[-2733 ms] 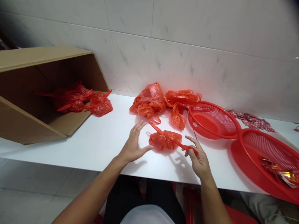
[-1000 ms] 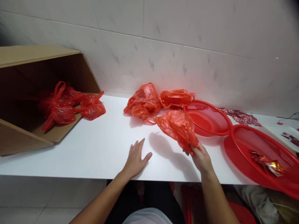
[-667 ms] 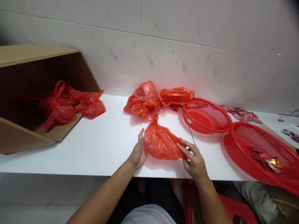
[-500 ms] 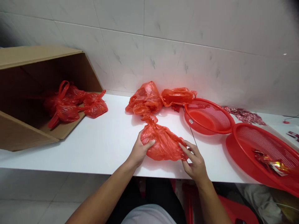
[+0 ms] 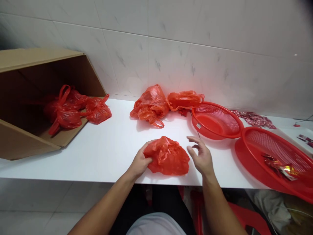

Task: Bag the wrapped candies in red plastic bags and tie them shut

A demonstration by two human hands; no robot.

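Right hand (image 5: pixel 201 159) has let go of the crumpled red plastic bag (image 5: pixel 168 159), fingers parted just beside it; left hand (image 5: pixel 140 164) grips the bag's left side over the long white counter (image 5: pixel 105 153).

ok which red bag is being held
The crumpled red bag near the front edge of the table: the left hand grips it. The other bags lie by the wall or cardboard box, untouched.

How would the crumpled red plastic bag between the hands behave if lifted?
The crumpled red plastic bag is likely floppy, given its wrinkled folds, and probably light: its film looks thin. It may sag, as the bare left hand grips just one side.
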